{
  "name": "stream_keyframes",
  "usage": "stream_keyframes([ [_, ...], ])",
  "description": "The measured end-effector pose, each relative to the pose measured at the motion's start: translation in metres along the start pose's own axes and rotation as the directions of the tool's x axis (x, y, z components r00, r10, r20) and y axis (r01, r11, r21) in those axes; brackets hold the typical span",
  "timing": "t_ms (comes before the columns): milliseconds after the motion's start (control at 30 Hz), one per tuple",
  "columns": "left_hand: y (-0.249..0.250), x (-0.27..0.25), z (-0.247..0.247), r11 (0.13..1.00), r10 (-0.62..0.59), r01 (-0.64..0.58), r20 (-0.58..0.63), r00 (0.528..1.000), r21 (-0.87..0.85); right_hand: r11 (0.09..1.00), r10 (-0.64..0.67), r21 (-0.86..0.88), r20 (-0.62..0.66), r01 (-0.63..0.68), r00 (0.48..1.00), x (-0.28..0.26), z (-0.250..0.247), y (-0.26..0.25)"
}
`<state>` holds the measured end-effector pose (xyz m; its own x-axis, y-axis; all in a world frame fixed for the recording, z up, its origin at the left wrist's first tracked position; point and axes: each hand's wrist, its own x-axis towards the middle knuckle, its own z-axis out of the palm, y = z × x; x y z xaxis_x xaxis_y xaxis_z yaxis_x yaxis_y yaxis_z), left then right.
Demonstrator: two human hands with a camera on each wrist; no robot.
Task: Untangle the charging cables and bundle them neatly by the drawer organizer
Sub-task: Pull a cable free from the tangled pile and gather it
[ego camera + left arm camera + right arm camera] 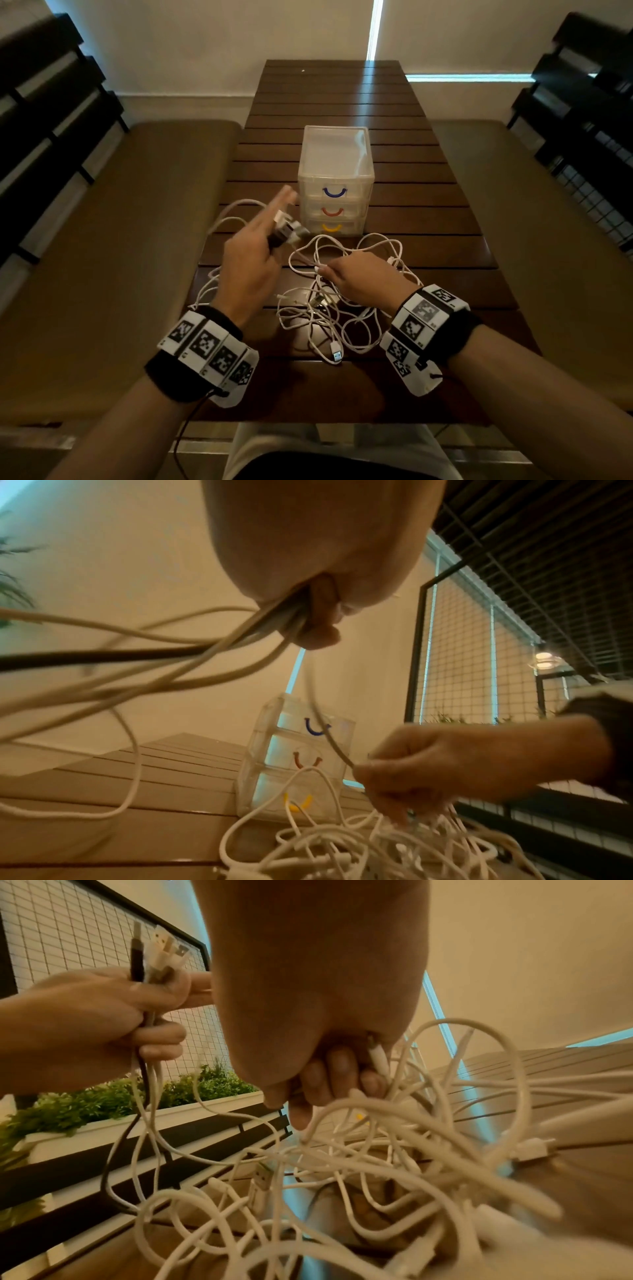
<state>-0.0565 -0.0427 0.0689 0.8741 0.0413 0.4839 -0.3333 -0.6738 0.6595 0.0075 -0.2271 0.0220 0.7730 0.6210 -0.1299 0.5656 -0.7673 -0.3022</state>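
Low in the head view the white cable tangle (342, 301) lies mostly knotted – right hand (356, 277) pinching one strand, left hand (253, 260) gripping several gathered plug ends (284, 229), perhaps four – nothing bundled beside the drawer organizer (335, 181) mid-frame.

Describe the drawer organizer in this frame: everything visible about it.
The drawer organizer is a small upright tower of clear, frosted-looking plastic with a flat lid and three stacked drawers, all shut. Each drawer has a curved handle: blue on top, red in the middle, yellow at the bottom. It stands on the slatted wooden table, beyond the white cable tangle. A loop of cable lies against its front base. Neither hand touches it.
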Motion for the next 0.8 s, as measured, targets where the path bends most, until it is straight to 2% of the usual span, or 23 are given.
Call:
stream_keyframes([
  [67,0.003,-0.007,0.008,0.999,0.009,-0.016,0.147,0.989,0.043,1.0,-0.014,0.02,-0.018,0.015,1.0,0.002,-0.001,-0.005],
  [167,-0.004,-0.016,0.023,0.982,-0.05,-0.017,0.348,0.936,0.187,0.999,-0.03,0.036,-0.054,0.032,0.998,0.002,-0.004,-0.011],
  [333,-0.01,-0.018,0.029,0.951,-0.179,0.027,0.478,0.86,0.307,0.997,-0.078,-0.011,-0.023,0.077,0.997,-0.003,-0.002,-0.009],
  [433,-0.011,-0.015,0.024,0.956,-0.195,0.054,0.482,0.854,0.289,0.991,-0.117,0.054,-0.024,0.118,0.993,-0.004,-0.004,-0.006],
  [533,-0.013,-0.008,0.015,0.961,-0.245,0.152,0.457,0.855,0.232,0.983,-0.117,0.141,-0.018,0.118,0.993,-0.004,-0.005,-0.003],
  [633,-0.02,-0.002,0.0,0.948,-0.31,0.266,0.333,0.89,0.172,0.971,-0.07,0.223,-0.056,0.081,0.996,-0.006,-0.006,0.006],
  [733,-0.024,0.003,-0.016,0.92,-0.386,0.391,0.145,0.911,-0.005,0.967,-0.02,0.252,-0.07,0.037,0.997,-0.009,-0.006,0.016],
  [800,-0.026,0.003,-0.02,0.914,-0.401,0.406,0.134,0.906,-0.006,0.972,-0.005,0.232,-0.092,0.026,0.996,-0.008,-0.007,0.017],
])
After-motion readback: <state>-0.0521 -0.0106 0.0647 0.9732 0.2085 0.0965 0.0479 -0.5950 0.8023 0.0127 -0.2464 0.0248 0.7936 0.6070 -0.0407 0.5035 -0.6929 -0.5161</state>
